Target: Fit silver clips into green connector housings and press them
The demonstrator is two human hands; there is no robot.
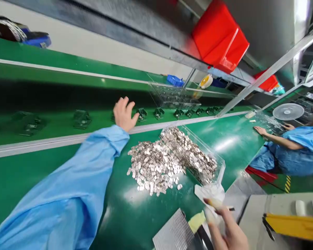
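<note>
My left hand [124,114] reaches over the green conveyor strip with its fingers apart, beside a small dark green part [142,114]. More such parts stand in a row along the strip. At the lower right, my right hand [228,225] is blurred, its fingers bent around a thin dark-tipped tool near a white cloth [211,192]. Between the hands lies a heap of small silvery metal pieces [156,166], spilling beside a clear tray [220,170] that holds more of them.
A ridged grey block [174,231] and a yellow-green pad [197,221] lie at the front edge. A clear box [177,97] stands behind the strip. Red bins [220,38] hang overhead. A person in blue [294,149] sits at the right, near a round fan [288,111].
</note>
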